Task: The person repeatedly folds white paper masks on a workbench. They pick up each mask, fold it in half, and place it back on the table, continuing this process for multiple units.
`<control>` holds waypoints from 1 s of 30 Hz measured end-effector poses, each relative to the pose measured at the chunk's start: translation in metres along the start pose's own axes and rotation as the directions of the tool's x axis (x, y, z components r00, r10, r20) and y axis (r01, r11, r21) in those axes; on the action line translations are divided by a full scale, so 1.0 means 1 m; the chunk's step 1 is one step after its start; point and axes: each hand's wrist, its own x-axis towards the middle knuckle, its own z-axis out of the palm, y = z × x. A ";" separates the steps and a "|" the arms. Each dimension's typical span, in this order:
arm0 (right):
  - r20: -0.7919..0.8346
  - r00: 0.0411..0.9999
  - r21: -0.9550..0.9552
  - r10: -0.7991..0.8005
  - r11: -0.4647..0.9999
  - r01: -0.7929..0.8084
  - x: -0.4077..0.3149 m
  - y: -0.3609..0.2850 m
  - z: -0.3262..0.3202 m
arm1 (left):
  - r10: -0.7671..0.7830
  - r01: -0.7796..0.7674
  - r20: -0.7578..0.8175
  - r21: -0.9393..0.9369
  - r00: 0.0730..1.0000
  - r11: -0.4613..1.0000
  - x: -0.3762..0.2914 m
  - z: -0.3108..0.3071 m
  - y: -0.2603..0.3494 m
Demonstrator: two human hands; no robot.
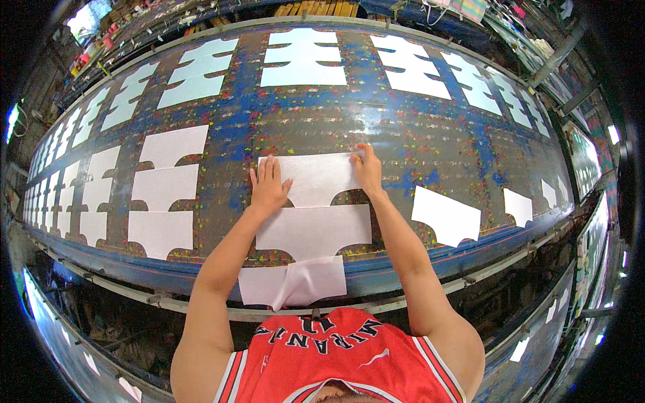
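Before me a white cut fabric panel [312, 174] lies flat on a long dark printing table [322, 121]. My left hand [268, 185] rests palm down on its left end, fingers spread. At the opposite end, my right hand [369, 169] touches the upper right corner with bent fingers; whether it pinches the cloth cannot be told. Directly below, a second panel [312, 229] with two curved cut-outs lies flat between my forearms. Nearest my body, a creased loose panel [297, 282] lies over the table's front edge.
Columns of matching panels [164, 184] lie to the left, and more rows [304, 58] run along the far side. A single panel [447, 215] lies at the right. Metal rails [383, 306] edge the table. Other tables [541, 322] stand behind me.
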 end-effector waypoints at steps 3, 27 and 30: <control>-0.042 0.998 0.017 -0.048 0.999 0.049 0.003 0.004 0.002 | -0.139 0.127 0.104 0.114 0.985 0.985 0.009 0.007 0.035; 0.155 0.988 -0.097 0.018 0.995 -0.003 -0.105 0.008 -0.125 | -0.364 0.355 0.089 0.100 0.927 0.929 0.011 -0.013 0.006; 0.261 0.964 -0.023 -0.045 0.998 0.053 -0.146 -0.006 -0.113 | -0.302 0.303 -0.036 0.046 0.953 0.952 -0.047 -0.034 -0.027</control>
